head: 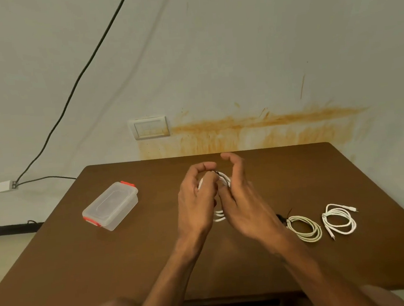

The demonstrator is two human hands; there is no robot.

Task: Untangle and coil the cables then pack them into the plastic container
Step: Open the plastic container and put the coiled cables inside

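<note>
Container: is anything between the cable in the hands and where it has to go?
On the table nothing lies between the held cable and the container. But the container's lid is on, with its red clips at both ends, so it blocks the way in.

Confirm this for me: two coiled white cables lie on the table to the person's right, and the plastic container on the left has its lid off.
Not quite. The head view shows the plastic container with its lid on, red clips at both ends. The rest holds: two coiled white cables lie on the table to the person's right.
</note>
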